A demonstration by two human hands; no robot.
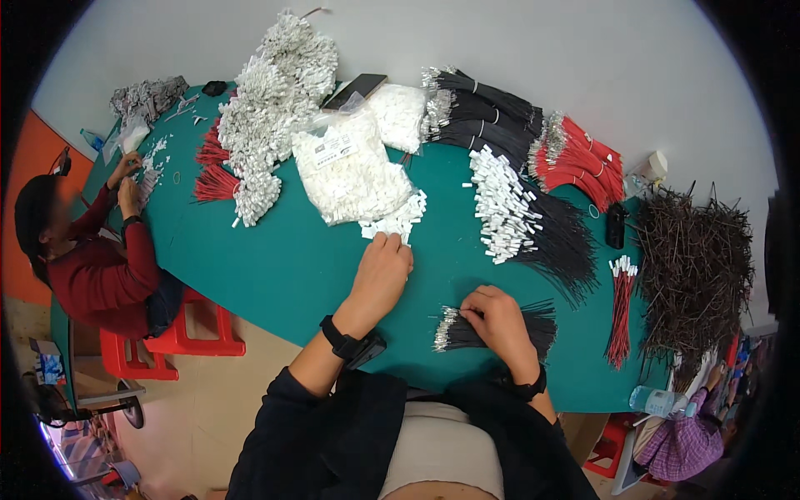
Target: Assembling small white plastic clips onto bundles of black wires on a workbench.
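White connectors (398, 221) spill from a bag (350, 167) at centre; the left hand (382, 271) rests fingertips on them, picking one. Right hand (500, 321) pinches a black wire bundle (492, 327) near. Better to lift one connector cleanly, keeping wires steady.

We see bare green table (275, 275) left of the left hand (382, 271) and between both hands. Ahead, a bag of white plugs (350, 167) and black wires (542, 233) block the way.
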